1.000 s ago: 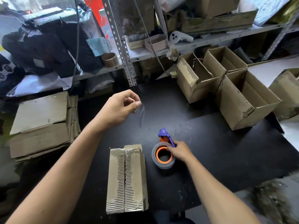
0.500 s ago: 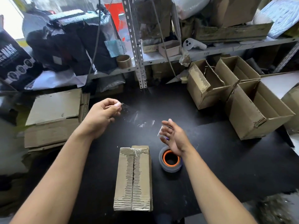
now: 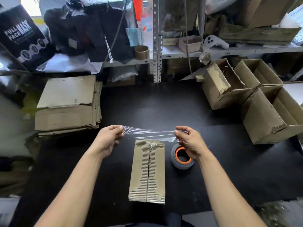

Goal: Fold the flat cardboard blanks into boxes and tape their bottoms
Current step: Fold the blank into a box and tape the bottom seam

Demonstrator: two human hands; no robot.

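While stretched taut between left hand (image 3: pixel 109 138) and right hand (image 3: pixel 188 141), pinched at each end: clear tape strip (image 3: pixel 148 134), above folded box (image 3: pixel 148 171) on black bench (image 3: pixel 229 161), beside tape roll (image 3: pixel 181 158).

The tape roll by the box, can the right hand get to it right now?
Probably not at once: the right hand hovers above the tape roll but pinches the clear tape strip.
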